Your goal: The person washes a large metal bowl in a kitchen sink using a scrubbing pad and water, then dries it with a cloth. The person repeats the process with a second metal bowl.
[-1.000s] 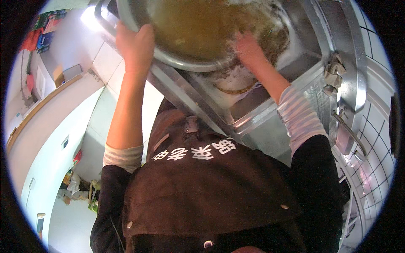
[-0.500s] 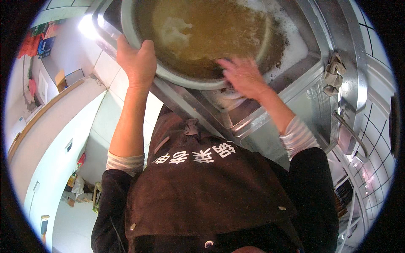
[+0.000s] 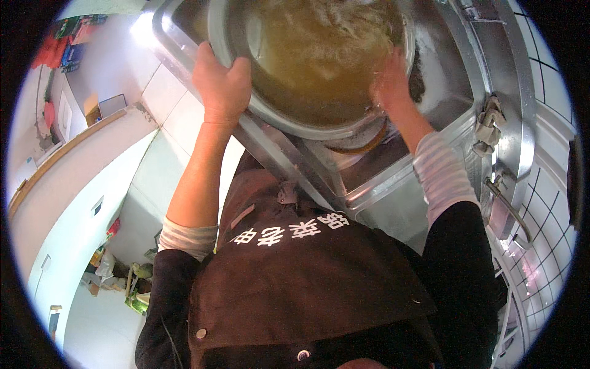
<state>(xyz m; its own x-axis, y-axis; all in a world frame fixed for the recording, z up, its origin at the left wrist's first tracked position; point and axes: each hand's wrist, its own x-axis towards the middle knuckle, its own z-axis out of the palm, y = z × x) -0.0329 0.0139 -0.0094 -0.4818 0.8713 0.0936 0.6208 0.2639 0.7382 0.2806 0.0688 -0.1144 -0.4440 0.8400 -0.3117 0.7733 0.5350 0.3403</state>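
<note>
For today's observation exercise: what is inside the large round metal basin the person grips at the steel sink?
The large round metal basin holds cloudy yellowish-brown liquid with pale froth. The right hand dips in at the rim, blurred; the left hand grips the other rim. The murky liquid hides the bottom.

- One metal basin (image 3: 289, 117) of yellowish liquid, over the sink (image 3: 424, 166).
- Two hands on the basin: left hand (image 3: 222, 83), right hand (image 3: 388, 83).
- Possibly one faucet (image 3: 507, 206) right of the sink.

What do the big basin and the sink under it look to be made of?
The basin looks like thin stainless steel: a grey, shiny rolled rim with bright glints, gripped by the left hand. The sink also appears stainless, duller and brushed, with folded sheet edges and soft reflections. The right hand is at the basin's right rim.
</note>
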